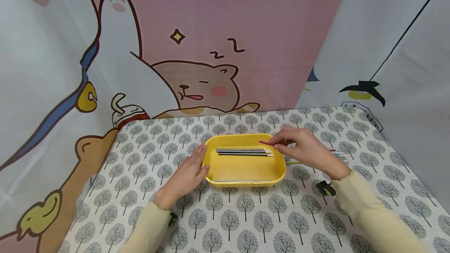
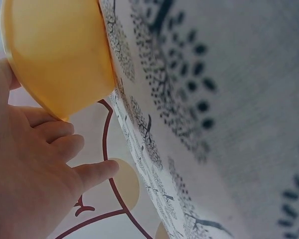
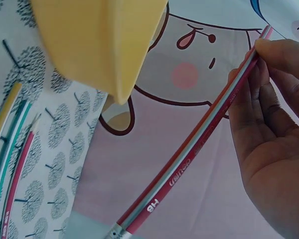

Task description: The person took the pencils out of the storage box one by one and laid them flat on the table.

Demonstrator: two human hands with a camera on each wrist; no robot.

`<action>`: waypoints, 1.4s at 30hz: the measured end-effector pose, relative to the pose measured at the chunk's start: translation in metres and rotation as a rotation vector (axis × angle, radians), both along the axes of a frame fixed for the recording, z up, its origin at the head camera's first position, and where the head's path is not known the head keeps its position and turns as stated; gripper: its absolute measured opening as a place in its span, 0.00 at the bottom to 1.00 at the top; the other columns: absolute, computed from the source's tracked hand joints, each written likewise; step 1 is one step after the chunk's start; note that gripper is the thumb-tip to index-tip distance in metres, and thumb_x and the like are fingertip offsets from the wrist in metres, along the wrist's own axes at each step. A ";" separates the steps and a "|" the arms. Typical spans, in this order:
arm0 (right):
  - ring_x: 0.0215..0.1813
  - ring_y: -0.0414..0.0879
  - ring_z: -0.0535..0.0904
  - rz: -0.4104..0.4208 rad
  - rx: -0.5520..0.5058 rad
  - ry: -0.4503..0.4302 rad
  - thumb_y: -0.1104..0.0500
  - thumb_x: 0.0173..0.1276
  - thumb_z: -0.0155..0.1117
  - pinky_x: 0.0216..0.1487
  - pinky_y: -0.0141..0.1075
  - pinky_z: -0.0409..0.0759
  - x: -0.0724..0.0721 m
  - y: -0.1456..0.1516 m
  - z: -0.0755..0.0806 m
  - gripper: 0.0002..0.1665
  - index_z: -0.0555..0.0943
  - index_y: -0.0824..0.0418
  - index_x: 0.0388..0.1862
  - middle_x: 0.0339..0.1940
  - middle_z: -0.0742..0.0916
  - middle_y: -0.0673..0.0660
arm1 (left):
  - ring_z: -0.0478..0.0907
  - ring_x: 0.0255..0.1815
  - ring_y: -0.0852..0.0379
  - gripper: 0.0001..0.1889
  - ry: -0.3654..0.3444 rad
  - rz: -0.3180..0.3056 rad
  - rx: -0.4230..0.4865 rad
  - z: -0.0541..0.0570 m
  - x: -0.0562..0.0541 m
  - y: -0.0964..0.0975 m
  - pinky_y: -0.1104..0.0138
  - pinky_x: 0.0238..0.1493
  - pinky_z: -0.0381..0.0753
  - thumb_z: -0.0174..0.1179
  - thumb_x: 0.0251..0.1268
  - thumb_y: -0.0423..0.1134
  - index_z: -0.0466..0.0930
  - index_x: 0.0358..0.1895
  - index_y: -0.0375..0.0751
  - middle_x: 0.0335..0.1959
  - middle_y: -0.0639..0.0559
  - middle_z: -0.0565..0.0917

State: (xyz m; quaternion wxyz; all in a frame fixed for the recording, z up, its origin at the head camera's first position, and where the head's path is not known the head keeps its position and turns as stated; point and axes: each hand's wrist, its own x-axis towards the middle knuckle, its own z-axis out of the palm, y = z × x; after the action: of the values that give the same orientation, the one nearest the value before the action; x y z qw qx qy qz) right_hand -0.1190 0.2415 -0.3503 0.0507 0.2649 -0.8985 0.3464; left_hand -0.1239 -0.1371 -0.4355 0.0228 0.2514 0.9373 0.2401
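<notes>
A yellow tray (image 1: 246,171) stands on the table. Several black-and-white pencils (image 1: 242,152) lie side by side inside it. At the tray's left end, my left hand (image 1: 188,171) holds the rim, thumb over the edge and fingers along the outer side; the left wrist view shows the little finger sticking out free. My right hand (image 1: 299,146) is above the tray's right end. Between its thumb and fingertips it pinches a red pencil (image 3: 189,144) with a silver stripe and "HB" lettering. In the head view most of that pencil is hidden by the hand.
To the right of the tray, partly behind my right hand, loose pencils lie on the tree-print cloth: a yellow pencil (image 3: 2,117), teal pencils (image 3: 12,144) and a red one (image 3: 20,179). A cartoon-print curtain (image 1: 281,30) hangs behind the table.
</notes>
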 end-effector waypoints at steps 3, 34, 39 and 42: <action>0.43 0.38 0.82 -0.008 0.009 -0.011 0.66 0.69 0.72 0.43 0.34 0.86 0.002 0.004 -0.002 0.14 0.91 0.49 0.47 0.44 0.88 0.41 | 0.51 0.83 0.39 0.35 0.005 0.000 0.001 -0.001 0.000 0.000 0.37 0.76 0.57 0.50 0.83 0.46 0.50 0.82 0.33 0.83 0.44 0.48; 0.42 0.35 0.82 -0.069 0.032 0.026 0.67 0.65 0.75 0.40 0.30 0.86 0.021 0.051 -0.027 0.16 0.90 0.48 0.47 0.43 0.89 0.41 | 0.51 0.83 0.38 0.36 0.013 0.002 0.005 -0.002 0.001 -0.001 0.37 0.76 0.57 0.50 0.82 0.46 0.50 0.82 0.32 0.83 0.43 0.49; 0.39 0.34 0.81 -0.062 0.049 0.061 0.69 0.63 0.75 0.38 0.30 0.85 0.022 0.059 -0.034 0.18 0.90 0.50 0.47 0.43 0.89 0.42 | 0.51 0.83 0.38 0.35 0.008 0.001 0.001 -0.001 0.000 -0.001 0.37 0.76 0.57 0.50 0.83 0.46 0.49 0.82 0.33 0.83 0.44 0.48; 0.38 0.34 0.80 -0.062 0.061 0.081 0.70 0.62 0.75 0.37 0.30 0.84 0.022 0.063 -0.038 0.19 0.91 0.50 0.47 0.43 0.89 0.42 | 0.51 0.83 0.38 0.35 0.009 0.000 0.000 -0.002 0.000 -0.001 0.37 0.77 0.57 0.50 0.83 0.46 0.49 0.82 0.34 0.83 0.44 0.49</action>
State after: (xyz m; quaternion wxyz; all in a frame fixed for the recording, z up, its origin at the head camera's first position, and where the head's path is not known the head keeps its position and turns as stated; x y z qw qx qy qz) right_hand -0.0971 0.3050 -0.3878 0.0898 0.2521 -0.9137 0.3059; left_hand -0.1243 -0.1379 -0.4374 0.0184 0.2525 0.9374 0.2392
